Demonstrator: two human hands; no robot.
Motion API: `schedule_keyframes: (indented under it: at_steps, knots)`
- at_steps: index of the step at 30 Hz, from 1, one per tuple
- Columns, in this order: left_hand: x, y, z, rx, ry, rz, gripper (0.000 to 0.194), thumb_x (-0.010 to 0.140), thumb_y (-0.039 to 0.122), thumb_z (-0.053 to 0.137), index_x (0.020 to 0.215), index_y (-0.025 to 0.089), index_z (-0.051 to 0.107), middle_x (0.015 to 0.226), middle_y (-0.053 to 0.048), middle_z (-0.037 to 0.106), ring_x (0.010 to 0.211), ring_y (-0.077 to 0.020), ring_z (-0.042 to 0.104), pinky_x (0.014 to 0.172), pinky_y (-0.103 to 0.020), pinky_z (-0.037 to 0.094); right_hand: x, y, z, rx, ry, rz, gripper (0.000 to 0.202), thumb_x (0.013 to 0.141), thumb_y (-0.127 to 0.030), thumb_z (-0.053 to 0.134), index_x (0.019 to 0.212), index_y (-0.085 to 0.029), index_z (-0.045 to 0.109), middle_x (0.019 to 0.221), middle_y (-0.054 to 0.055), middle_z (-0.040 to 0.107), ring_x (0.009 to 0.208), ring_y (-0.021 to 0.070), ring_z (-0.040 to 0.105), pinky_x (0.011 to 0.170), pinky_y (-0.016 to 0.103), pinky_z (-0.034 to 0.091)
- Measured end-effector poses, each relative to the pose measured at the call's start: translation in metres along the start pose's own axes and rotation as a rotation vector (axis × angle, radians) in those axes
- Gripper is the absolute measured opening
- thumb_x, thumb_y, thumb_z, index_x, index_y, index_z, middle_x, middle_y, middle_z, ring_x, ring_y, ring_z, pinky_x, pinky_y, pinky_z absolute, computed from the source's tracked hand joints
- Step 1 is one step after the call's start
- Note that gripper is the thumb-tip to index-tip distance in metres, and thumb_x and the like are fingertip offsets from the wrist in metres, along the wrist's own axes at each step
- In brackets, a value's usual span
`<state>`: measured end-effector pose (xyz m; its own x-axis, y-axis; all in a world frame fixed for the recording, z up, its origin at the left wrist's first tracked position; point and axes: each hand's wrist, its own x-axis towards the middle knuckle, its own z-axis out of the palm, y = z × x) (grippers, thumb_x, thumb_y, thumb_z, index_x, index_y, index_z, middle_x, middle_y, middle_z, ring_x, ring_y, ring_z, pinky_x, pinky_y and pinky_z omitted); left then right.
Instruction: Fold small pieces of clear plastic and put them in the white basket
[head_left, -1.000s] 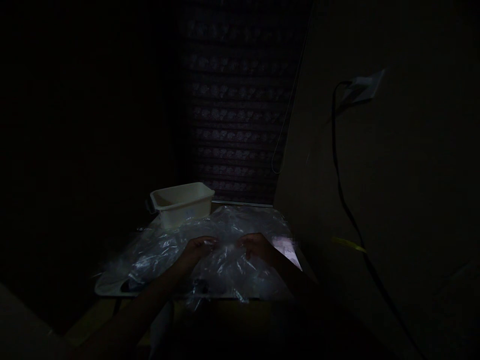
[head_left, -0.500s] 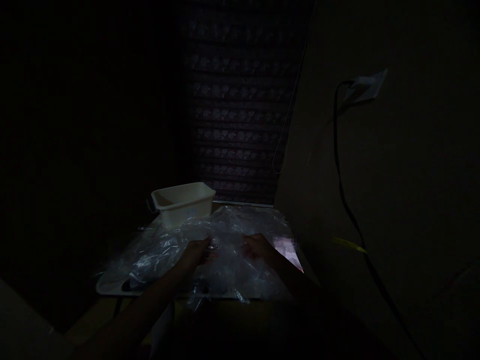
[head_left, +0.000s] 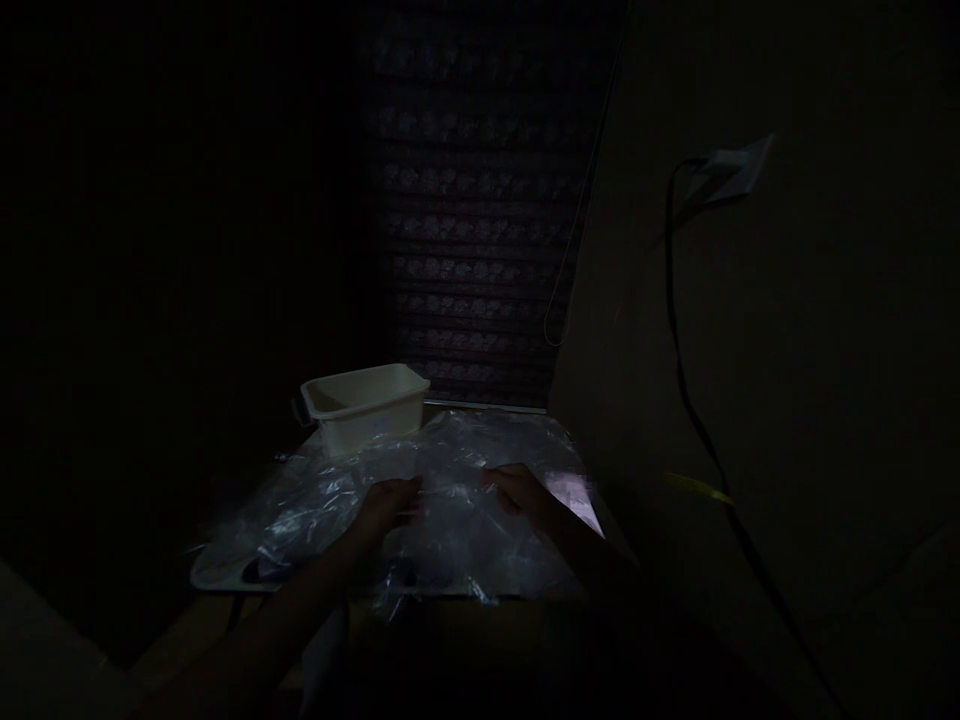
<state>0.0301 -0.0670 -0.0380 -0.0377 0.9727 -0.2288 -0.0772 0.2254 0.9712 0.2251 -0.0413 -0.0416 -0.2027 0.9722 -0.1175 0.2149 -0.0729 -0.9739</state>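
Clear plastic bags (head_left: pixel 465 440) lie in a crinkled heap over most of a small table (head_left: pixel 214 575). My left hand (head_left: pixel 386 505) is closed, thumb and fingers pinching clear plastic near the middle of the heap. Facing it, a short way to the right, my right hand (head_left: pixel 517 490) pinches the plastic too. A sheet of film spans the gap between the two hands. The dim light hides the fingertips in part, and I cannot make out the edges of the single bag.
A cream plastic tub (head_left: pixel 371 425) stands at the table's back left. A lit screen, perhaps a phone (head_left: pixel 574 500), lies by the right edge. On the right wall, a black cable (head_left: pixel 679 370) hangs from a socket (head_left: pixel 727 175). A patterned blind (head_left: pixel 465 270) covers the back.
Both hands stay in nearly the same place. The plastic between them has shifted slightly, and the glints near my left fingers are gone. The tub has not moved.
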Motion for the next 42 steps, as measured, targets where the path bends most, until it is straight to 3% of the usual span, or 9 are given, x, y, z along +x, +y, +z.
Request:
schedule_keyframes:
  at_steps: [6,12,16,21,24,29,34,42]
  knots:
    - [0.005,-0.002,-0.006,-0.024,0.019,0.079,0.023,0.044,0.031,0.061,0.046,0.011,0.049,0.046,0.003,0.048,0.046,-0.0061,0.046,0.048,-0.020,0.040,0.002,0.003,-0.004,-0.013,0.053,0.001,0.017,0.059,-0.029,0.047,0.053,-0.013,0.050,0.036,-0.004,0.047,0.023,0.0019,0.029,0.028,0.017,0.017]
    - [0.012,-0.008,0.001,-0.047,0.103,0.086,0.025,0.042,0.027,0.062,0.038,0.012,0.042,0.035,0.006,0.040,0.038,-0.0036,0.040,0.047,-0.021,0.041,0.003,0.000,-0.001,-0.058,0.154,-0.035,0.020,0.058,-0.027,0.049,0.043,-0.013,0.048,0.027,-0.006,0.035,0.026,0.0031,0.031,0.031,0.017,0.021]
    - [0.007,-0.007,0.002,-0.098,0.111,0.109,0.024,0.044,0.029,0.061,0.040,0.013,0.044,0.037,0.006,0.041,0.039,-0.0041,0.042,0.049,-0.021,0.041,0.004,-0.003,0.003,-0.026,0.175,-0.043,0.026,0.059,-0.032,0.048,0.041,-0.013,0.045,0.034,-0.003,0.043,0.027,0.0018,0.030,0.030,0.017,0.021]
    - [0.002,-0.004,0.002,-0.257,0.036,0.147,0.017,0.041,0.022,0.063,0.052,0.011,0.054,0.057,0.000,0.057,0.057,-0.0085,0.052,0.062,-0.022,0.041,0.006,-0.006,0.005,0.088,0.111,0.105,0.029,0.062,-0.040,0.042,0.059,-0.013,0.051,0.042,-0.001,0.050,0.026,0.0022,0.033,0.029,0.016,0.020]
    - [0.002,-0.004,0.004,-0.271,0.058,0.144,0.015,0.040,0.018,0.063,0.050,0.011,0.055,0.055,-0.001,0.057,0.058,-0.0101,0.053,0.063,-0.023,0.040,0.004,-0.007,0.003,0.129,0.041,0.134,0.024,0.061,-0.037,0.046,0.067,-0.014,0.052,0.049,-0.001,0.052,0.029,0.0020,0.036,0.031,0.016,0.021]
    - [0.003,-0.003,0.005,-0.243,0.082,0.082,0.014,0.043,0.021,0.062,0.050,0.011,0.055,0.054,-0.001,0.056,0.054,-0.0097,0.052,0.058,-0.022,0.041,0.002,-0.008,0.002,0.198,0.002,0.128,0.017,0.061,-0.029,0.047,0.069,-0.015,0.052,0.051,-0.001,0.052,0.032,0.0017,0.037,0.034,0.016,0.022]
    - [0.002,0.000,0.008,-0.197,-0.044,0.013,0.017,0.048,0.026,0.060,0.052,0.011,0.054,0.052,-0.002,0.055,0.052,-0.0095,0.052,0.053,-0.021,0.040,0.000,-0.012,0.003,0.222,-0.093,0.209,0.021,0.063,-0.033,0.045,0.071,-0.015,0.051,0.051,-0.001,0.053,0.034,0.0029,0.039,0.036,0.016,0.023]
    - [-0.001,0.002,0.010,-0.213,-0.071,0.022,0.018,0.049,0.027,0.060,0.056,0.012,0.053,0.052,-0.001,0.056,0.053,-0.0106,0.053,0.054,-0.022,0.040,-0.005,-0.015,0.004,0.230,-0.065,0.137,0.017,0.063,-0.028,0.045,0.064,-0.012,0.051,0.054,-0.001,0.052,0.036,0.0033,0.042,0.036,0.017,0.021]
